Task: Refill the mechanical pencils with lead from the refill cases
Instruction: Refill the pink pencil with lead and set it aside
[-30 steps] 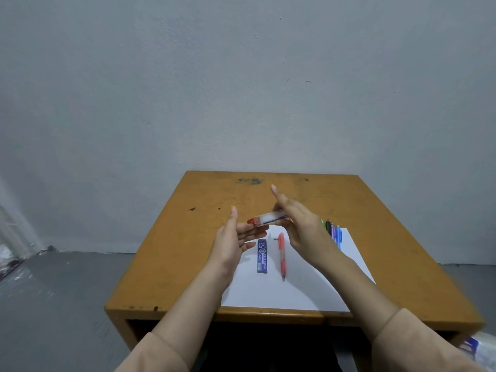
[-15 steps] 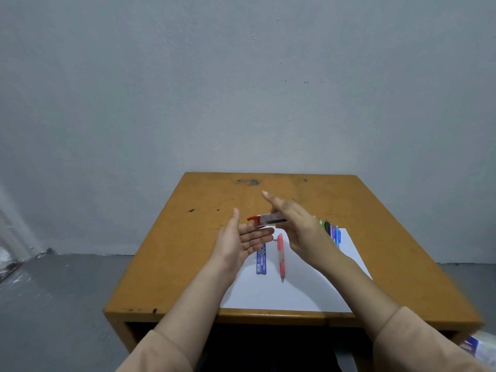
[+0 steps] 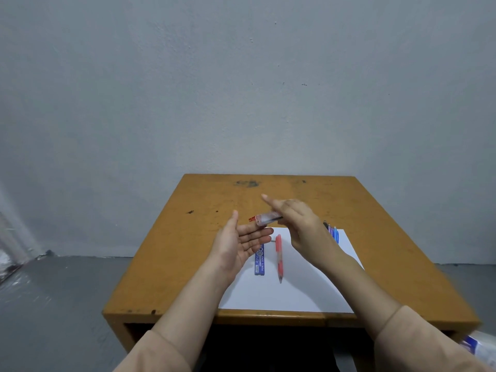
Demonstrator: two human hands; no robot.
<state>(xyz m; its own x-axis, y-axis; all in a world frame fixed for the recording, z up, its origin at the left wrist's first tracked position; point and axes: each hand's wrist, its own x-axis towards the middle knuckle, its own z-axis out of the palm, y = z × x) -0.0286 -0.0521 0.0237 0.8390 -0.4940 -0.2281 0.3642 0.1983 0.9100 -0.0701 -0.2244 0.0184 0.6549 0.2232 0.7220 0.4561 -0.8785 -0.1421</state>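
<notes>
My right hand [image 3: 300, 224] holds a clear lead refill case [image 3: 265, 219] with a red cap, tilted so the cap end points left over my left palm; its index finger sticks out straight. My left hand [image 3: 239, 241] lies open, palm up, just below the case's cap end. On the white paper [image 3: 295, 288] lie a blue lead refill case [image 3: 259, 260] and a pink mechanical pencil [image 3: 279, 257], side by side. More pencils [image 3: 332, 230], purple, blue and green, lie behind my right wrist, partly hidden.
The orange-brown wooden desk [image 3: 188, 251] stands against a grey wall. Grey floor lies to both sides. A blue-and-white plastic packet [image 3: 480, 350] shows at the lower right corner.
My right hand has tipped the clear case lower toward my left palm, and its index finger has dropped. My left hand has edged closer under the cap end.
</notes>
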